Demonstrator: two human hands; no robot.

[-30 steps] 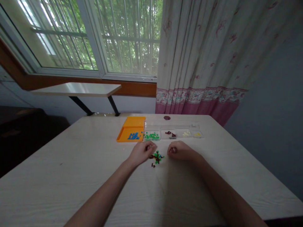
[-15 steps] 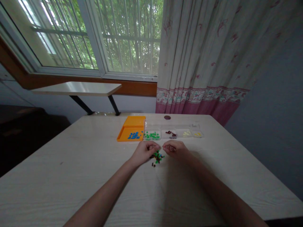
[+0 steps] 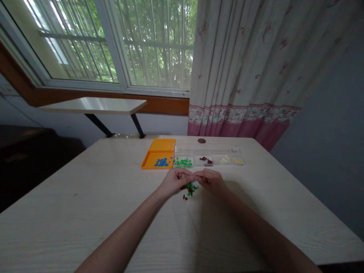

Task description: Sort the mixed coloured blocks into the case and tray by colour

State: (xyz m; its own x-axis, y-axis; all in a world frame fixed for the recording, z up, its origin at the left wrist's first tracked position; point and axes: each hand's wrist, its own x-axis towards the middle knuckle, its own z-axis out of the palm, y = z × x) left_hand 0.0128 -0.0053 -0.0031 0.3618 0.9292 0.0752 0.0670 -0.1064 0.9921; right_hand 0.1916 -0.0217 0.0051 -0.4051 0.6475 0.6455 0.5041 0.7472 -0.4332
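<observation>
Pale wood-grain table (image 3: 85, 212) with an orange tray (image 3: 159, 150), a clear compartment box (image 3: 216, 154), a small bead pile (image 3: 189, 188)

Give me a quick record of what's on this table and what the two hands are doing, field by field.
table: pale, wood-grain top
pile: small green and dark red pieces, loose on the table
hands: left hand and right hand curled, fingertips meeting just above the pile; any piece pinched is too small to tell
orange tray: behind the hands, holds blue pieces
clear box: right of the tray, compartments with green, dark red and yellowish pieces
background: window, flowered curtain
</observation>
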